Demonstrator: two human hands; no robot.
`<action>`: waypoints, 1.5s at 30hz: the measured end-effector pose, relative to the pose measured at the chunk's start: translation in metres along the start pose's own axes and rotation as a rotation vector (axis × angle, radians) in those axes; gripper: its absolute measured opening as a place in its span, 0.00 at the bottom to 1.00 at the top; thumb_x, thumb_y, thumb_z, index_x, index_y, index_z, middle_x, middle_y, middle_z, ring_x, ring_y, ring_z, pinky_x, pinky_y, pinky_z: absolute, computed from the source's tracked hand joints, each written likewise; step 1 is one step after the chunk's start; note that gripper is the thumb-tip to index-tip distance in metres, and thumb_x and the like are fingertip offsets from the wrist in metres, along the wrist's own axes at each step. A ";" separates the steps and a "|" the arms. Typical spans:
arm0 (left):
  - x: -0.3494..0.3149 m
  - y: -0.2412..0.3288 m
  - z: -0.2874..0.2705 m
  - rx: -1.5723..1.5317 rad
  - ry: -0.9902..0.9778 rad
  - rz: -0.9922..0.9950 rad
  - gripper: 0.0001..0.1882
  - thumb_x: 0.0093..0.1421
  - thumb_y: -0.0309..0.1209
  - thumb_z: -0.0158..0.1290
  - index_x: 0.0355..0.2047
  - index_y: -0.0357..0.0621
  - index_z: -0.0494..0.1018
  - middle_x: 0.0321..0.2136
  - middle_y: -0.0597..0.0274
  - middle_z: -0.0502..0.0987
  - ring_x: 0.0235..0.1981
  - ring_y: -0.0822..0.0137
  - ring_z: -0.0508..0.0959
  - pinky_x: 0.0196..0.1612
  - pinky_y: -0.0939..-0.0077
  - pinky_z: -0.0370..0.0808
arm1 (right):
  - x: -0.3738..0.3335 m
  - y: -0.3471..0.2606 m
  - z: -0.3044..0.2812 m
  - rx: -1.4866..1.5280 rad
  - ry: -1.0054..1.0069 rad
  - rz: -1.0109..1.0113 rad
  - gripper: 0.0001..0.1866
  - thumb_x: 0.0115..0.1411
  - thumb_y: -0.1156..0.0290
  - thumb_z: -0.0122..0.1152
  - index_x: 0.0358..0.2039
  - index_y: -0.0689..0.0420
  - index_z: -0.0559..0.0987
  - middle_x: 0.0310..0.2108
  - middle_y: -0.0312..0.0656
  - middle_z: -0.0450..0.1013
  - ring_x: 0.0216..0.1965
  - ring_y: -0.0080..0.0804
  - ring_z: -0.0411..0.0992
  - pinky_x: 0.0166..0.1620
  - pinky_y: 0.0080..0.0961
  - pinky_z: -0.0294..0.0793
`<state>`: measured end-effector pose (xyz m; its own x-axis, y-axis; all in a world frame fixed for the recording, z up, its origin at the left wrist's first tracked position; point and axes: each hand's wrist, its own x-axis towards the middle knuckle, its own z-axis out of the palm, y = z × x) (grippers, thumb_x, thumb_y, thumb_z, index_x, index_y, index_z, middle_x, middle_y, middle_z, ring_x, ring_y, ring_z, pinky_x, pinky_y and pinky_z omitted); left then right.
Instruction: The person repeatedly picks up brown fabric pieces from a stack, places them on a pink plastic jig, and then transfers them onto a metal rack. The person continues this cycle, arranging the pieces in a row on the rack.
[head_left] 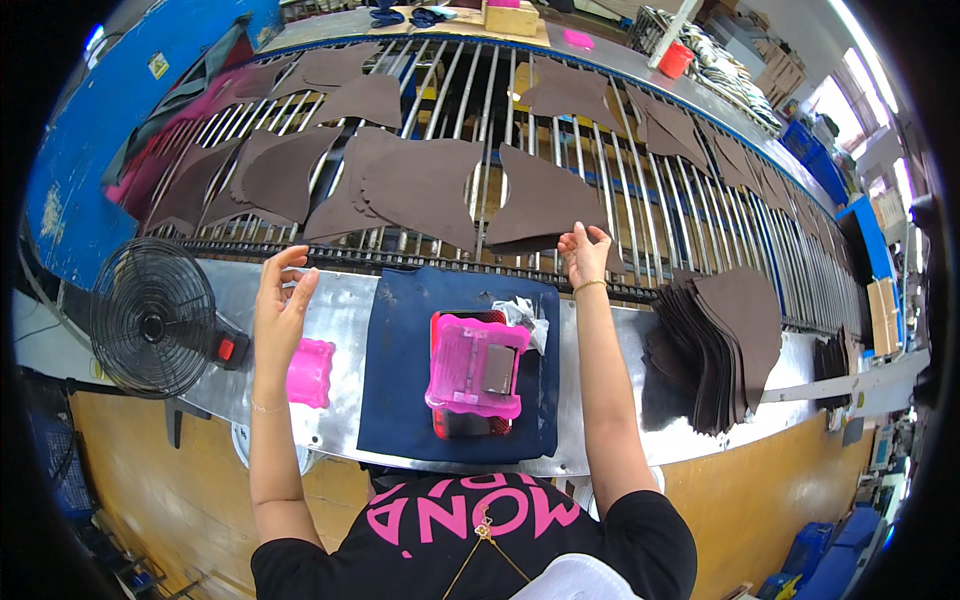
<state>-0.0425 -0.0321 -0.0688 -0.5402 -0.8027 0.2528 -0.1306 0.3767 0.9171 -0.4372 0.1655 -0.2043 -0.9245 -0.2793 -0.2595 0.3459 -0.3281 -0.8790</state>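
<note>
My left hand (284, 290) is raised over the metal table's far edge, its fingers apart and holding nothing. Ahead of it lie overlapping dark brown cut sheets (420, 185) on the roller rack. My right hand (586, 255) is at the near edge of another brown cut sheet (545, 195), fingers bent against its lower right corner. Beneath that sheet's near edge a darker layer shows. Between my forearms, a pink plastic tray (475, 365) holding a grey block (498, 369) sits on a red and black base (472, 427) upon a dark blue mat (395, 400).
A black wire fan (152, 318) stands left of my left forearm, near a small pink tray (311, 374). Right of my right forearm is a thick stack of brown cut pieces (735, 340). The roller rack (487, 105) stretches across beyond the table, carrying more sheets. A blue panel (100, 130) rises at left.
</note>
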 end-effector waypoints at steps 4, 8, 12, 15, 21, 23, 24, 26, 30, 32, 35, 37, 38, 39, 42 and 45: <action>0.005 -0.003 0.017 -0.052 -0.046 0.028 0.18 0.60 0.29 0.55 0.50 0.42 0.69 0.42 0.64 0.69 0.36 0.77 0.68 0.39 0.85 0.66 | -0.060 -0.069 -0.023 0.004 -0.120 -0.131 0.18 0.62 0.66 0.58 0.44 0.53 0.59 0.22 0.39 0.69 0.17 0.25 0.69 0.19 0.19 0.70; 0.009 -0.001 0.034 -0.150 -0.158 -0.035 0.19 0.61 0.27 0.53 0.53 0.43 0.67 0.44 0.64 0.68 0.38 0.79 0.67 0.40 0.85 0.65 | -0.133 -0.162 -0.081 -0.381 0.042 -0.626 0.14 0.62 0.68 0.58 0.44 0.59 0.68 0.23 0.39 0.71 0.18 0.22 0.70 0.21 0.16 0.69; 0.015 -0.015 0.056 -0.202 -0.248 0.030 0.19 0.64 0.31 0.51 0.54 0.46 0.66 0.43 0.69 0.70 0.37 0.81 0.68 0.41 0.86 0.64 | -0.155 -0.226 -0.209 -1.245 0.918 -0.763 0.25 0.57 0.54 0.60 0.46 0.62 0.74 0.33 0.48 0.75 0.38 0.39 0.73 0.44 0.33 0.71; 0.017 -0.005 0.073 -0.210 -0.296 0.015 0.19 0.63 0.28 0.51 0.54 0.42 0.65 0.42 0.66 0.69 0.36 0.80 0.67 0.39 0.87 0.64 | -0.156 -0.230 -0.311 -1.610 1.052 -0.379 0.31 0.55 0.48 0.60 0.50 0.61 0.74 0.44 0.51 0.71 0.47 0.46 0.69 0.50 0.39 0.68; 0.012 0.004 0.075 -0.207 -0.322 0.017 0.20 0.62 0.28 0.52 0.55 0.42 0.65 0.43 0.66 0.70 0.36 0.80 0.67 0.40 0.86 0.65 | -0.171 -0.223 -0.266 -1.705 1.157 -0.197 0.30 0.52 0.45 0.61 0.49 0.53 0.77 0.52 0.47 0.67 0.53 0.46 0.66 0.51 0.44 0.68; 0.009 0.003 0.070 -0.174 -0.311 0.045 0.21 0.62 0.28 0.52 0.55 0.43 0.65 0.43 0.66 0.70 0.37 0.79 0.68 0.41 0.85 0.65 | -0.167 -0.219 -0.263 -1.726 1.151 -0.206 0.29 0.51 0.45 0.61 0.46 0.54 0.78 0.50 0.48 0.68 0.50 0.48 0.68 0.49 0.44 0.69; 0.007 0.001 0.068 -0.156 -0.301 0.057 0.21 0.62 0.28 0.52 0.55 0.43 0.65 0.43 0.66 0.70 0.37 0.78 0.68 0.41 0.84 0.66 | -0.164 -0.218 -0.263 -1.737 1.143 -0.214 0.29 0.51 0.45 0.62 0.45 0.55 0.79 0.49 0.49 0.69 0.49 0.48 0.69 0.48 0.44 0.70; 0.003 0.001 0.062 -0.145 -0.287 0.056 0.21 0.61 0.27 0.53 0.55 0.43 0.65 0.43 0.64 0.70 0.38 0.77 0.69 0.43 0.82 0.66 | -0.158 -0.222 -0.272 -1.682 1.053 -0.265 0.28 0.48 0.45 0.65 0.37 0.59 0.80 0.39 0.54 0.75 0.41 0.52 0.73 0.44 0.43 0.73; -0.003 0.010 0.057 -0.073 -0.257 0.026 0.22 0.58 0.26 0.55 0.53 0.43 0.67 0.42 0.63 0.72 0.38 0.76 0.71 0.42 0.80 0.68 | -0.146 -0.232 -0.312 -1.608 0.940 -0.380 0.34 0.43 0.48 0.70 0.38 0.68 0.74 0.37 0.58 0.74 0.41 0.58 0.71 0.45 0.43 0.69; -0.003 0.011 0.058 -0.108 -0.275 0.002 0.21 0.58 0.27 0.56 0.52 0.44 0.68 0.40 0.63 0.72 0.36 0.75 0.72 0.40 0.80 0.69 | -0.156 -0.251 -0.294 -1.466 0.709 -0.286 0.25 0.52 0.61 0.65 0.41 0.71 0.73 0.28 0.53 0.74 0.19 0.39 0.72 0.22 0.32 0.72; -0.007 0.018 0.058 -0.076 -0.285 0.073 0.20 0.57 0.28 0.57 0.50 0.45 0.70 0.39 0.63 0.73 0.35 0.75 0.73 0.38 0.81 0.69 | -0.166 -0.266 -0.273 -1.342 0.588 -0.370 0.20 0.65 0.68 0.49 0.56 0.61 0.68 0.21 0.45 0.70 0.10 0.24 0.66 0.13 0.21 0.63; -0.008 0.022 0.063 -0.047 -0.289 0.138 0.20 0.56 0.29 0.57 0.50 0.45 0.70 0.38 0.63 0.73 0.34 0.75 0.73 0.36 0.81 0.69 | -0.178 -0.270 -0.244 -1.300 0.533 -0.625 0.19 0.66 0.65 0.47 0.56 0.57 0.69 0.15 0.40 0.68 0.12 0.24 0.68 0.14 0.20 0.62; -0.008 0.030 0.066 -0.050 -0.318 0.133 0.21 0.56 0.30 0.58 0.50 0.43 0.70 0.38 0.62 0.73 0.35 0.73 0.73 0.37 0.79 0.70 | -0.185 -0.273 -0.227 -1.322 0.543 -0.696 0.20 0.66 0.63 0.49 0.55 0.57 0.69 0.18 0.41 0.70 0.12 0.22 0.67 0.15 0.19 0.64; -0.007 0.035 0.069 -0.039 -0.343 0.144 0.22 0.57 0.30 0.57 0.52 0.43 0.69 0.42 0.61 0.72 0.37 0.73 0.73 0.40 0.79 0.69 | -0.193 -0.274 -0.201 -1.178 0.526 -0.700 0.20 0.66 0.62 0.50 0.55 0.58 0.70 0.23 0.41 0.71 0.12 0.22 0.67 0.15 0.18 0.65; -0.007 0.049 0.086 -0.035 -0.340 0.227 0.25 0.57 0.32 0.58 0.54 0.42 0.67 0.48 0.59 0.68 0.45 0.70 0.72 0.46 0.76 0.70 | -0.220 -0.261 -0.133 -0.829 0.392 -0.730 0.22 0.64 0.61 0.54 0.55 0.59 0.69 0.32 0.40 0.72 0.12 0.21 0.66 0.16 0.15 0.66; -0.014 0.060 0.096 -0.224 -0.332 0.186 0.27 0.57 0.35 0.58 0.55 0.40 0.66 0.52 0.57 0.64 0.53 0.65 0.68 0.51 0.71 0.70 | -0.229 -0.224 -0.074 -0.537 0.137 -0.705 0.18 0.63 0.64 0.56 0.49 0.62 0.70 0.34 0.39 0.72 0.13 0.22 0.65 0.15 0.14 0.66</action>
<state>-0.1232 0.0460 -0.0470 -0.7800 -0.5250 0.3404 0.1576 0.3617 0.9189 -0.3144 0.3697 0.0224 -0.9167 -0.0509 0.3963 -0.3994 0.0938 -0.9120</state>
